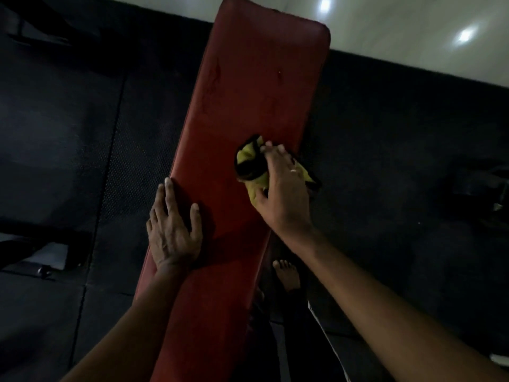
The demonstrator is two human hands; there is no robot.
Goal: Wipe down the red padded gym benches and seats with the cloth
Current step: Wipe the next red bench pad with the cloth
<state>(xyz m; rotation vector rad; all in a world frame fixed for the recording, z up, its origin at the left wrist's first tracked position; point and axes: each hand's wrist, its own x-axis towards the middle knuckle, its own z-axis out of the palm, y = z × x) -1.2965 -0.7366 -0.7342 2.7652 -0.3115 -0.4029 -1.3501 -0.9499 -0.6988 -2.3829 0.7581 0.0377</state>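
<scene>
The cloth (252,164), yellow with dark bands, sits bunched on the red bench pad (256,86) a little right of the frame's centre, close to the pad's right edge, with a tail of it hanging over that edge. My right hand (281,188) lies on top of it, fingers spread and curled over the bunch, thumb hooked at its near side, so I read that hand as grasping the cloth and pressing it to the pad. There is a ring on one finger.

The pad's long axis runs from the bottom centre of the frame up to the top centre, leaning slightly right, so the unwiped length lies away from me, up-frame of the cloth. The right hand is plainly the nearer one; I judge the next stroke goes along that axis.

My left hand (175,230) rests flat and released on the pad's left edge, lower in the frame, fingers straight, holding nothing, seemingly steadying the surface.

Around the bench is dark rubber matting (399,161). A pale glossy floor (413,31) with two light reflections fills the upper right. A bare foot (286,274) shows just below the right wrist.
</scene>
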